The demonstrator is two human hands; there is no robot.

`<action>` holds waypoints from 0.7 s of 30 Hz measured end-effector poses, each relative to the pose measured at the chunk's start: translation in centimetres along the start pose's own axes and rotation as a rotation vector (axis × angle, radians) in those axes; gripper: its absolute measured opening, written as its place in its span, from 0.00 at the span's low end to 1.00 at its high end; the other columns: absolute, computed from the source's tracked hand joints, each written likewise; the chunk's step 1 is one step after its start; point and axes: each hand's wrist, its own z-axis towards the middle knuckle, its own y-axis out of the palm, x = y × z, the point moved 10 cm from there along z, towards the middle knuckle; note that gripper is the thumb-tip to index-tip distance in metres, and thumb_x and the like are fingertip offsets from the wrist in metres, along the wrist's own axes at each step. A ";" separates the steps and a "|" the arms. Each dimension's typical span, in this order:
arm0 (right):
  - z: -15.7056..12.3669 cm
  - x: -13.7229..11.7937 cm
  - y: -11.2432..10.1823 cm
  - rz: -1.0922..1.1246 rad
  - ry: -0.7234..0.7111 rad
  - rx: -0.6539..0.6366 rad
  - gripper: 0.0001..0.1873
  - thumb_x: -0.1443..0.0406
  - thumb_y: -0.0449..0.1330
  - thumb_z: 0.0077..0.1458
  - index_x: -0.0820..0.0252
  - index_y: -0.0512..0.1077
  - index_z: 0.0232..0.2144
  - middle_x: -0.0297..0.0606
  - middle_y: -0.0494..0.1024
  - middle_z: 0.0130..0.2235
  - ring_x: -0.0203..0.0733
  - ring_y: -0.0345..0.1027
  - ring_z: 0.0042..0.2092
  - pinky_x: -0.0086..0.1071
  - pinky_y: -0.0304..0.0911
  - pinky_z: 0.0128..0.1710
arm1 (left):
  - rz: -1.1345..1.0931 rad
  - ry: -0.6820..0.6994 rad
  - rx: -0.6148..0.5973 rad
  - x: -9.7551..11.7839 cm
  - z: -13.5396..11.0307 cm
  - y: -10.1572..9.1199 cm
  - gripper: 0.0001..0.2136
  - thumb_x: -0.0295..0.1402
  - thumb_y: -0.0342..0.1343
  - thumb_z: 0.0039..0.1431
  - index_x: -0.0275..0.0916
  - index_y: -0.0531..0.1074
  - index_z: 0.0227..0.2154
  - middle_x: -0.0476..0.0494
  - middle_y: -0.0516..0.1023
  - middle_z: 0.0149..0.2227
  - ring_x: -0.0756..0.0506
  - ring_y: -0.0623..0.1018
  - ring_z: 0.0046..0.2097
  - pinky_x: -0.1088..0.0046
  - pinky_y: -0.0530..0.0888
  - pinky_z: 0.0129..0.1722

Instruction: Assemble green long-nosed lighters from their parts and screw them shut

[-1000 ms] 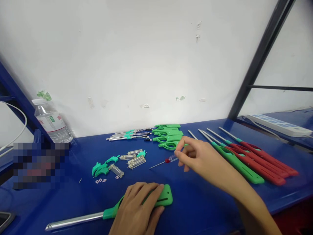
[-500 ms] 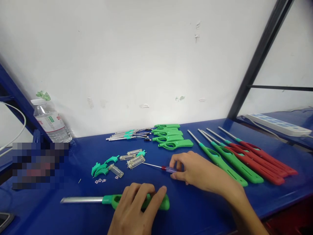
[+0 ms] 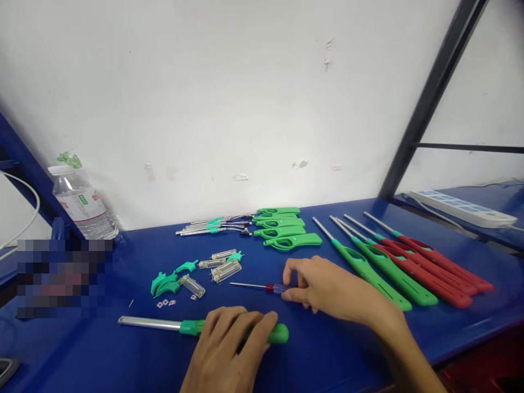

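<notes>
My left hand is closed over the green handle of a long-nosed gas lighter. The lighter's silver barrel points left, and my palm and fingers hide much of its handle. My right hand has its thumb and fingertips at the handle end of a small screwdriver with a clear purple and red grip. Its thin shaft points left, low over the table. Past its tip are clear fuel tanks, teal triggers and small pale square pieces.
Green handle shells and thin metal barrels with wires lie by the wall. Green lighters and red lighters are laid out at right. A water bottle stands at left, a power strip far right.
The lighter under my left hand has shifted right and its barrel has tilted slightly. The screwdriver has turned, its tip coming nearer to me and away from the tanks.
</notes>
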 end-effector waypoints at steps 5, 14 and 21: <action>-0.8 -0.6 -1.0 -0.051 0.011 0.092 0.14 0.52 0.64 0.73 0.53 0.80 0.41 0.39 0.84 0.38 0.53 0.76 0.43 0.38 0.59 0.40 | 0.020 0.050 -0.021 0.0 0.1 -0.1 0.20 0.21 0.52 0.78 0.43 0.74 0.65 0.42 0.86 0.51 0.41 0.85 0.48 0.64 0.80 0.49; -3.2 -4.1 0.7 -0.030 -0.149 -0.062 0.23 0.41 0.70 0.66 0.52 0.82 0.34 0.33 0.83 0.32 0.46 0.73 0.35 0.36 0.50 0.32 | -0.017 0.009 -0.008 -0.2 -0.2 -0.5 0.24 0.26 0.51 0.82 0.38 0.64 0.75 0.37 0.86 0.53 0.41 0.86 0.51 0.64 0.82 0.53; -2.4 -5.4 1.1 -0.036 -0.322 -0.103 0.16 0.52 0.71 0.70 0.55 0.80 0.35 0.30 0.79 0.31 0.39 0.67 0.32 0.33 0.51 0.32 | -0.035 -0.017 0.036 -0.2 0.6 -1.1 0.26 0.27 0.51 0.82 0.46 0.62 0.77 0.44 0.88 0.53 0.43 0.88 0.52 0.64 0.80 0.62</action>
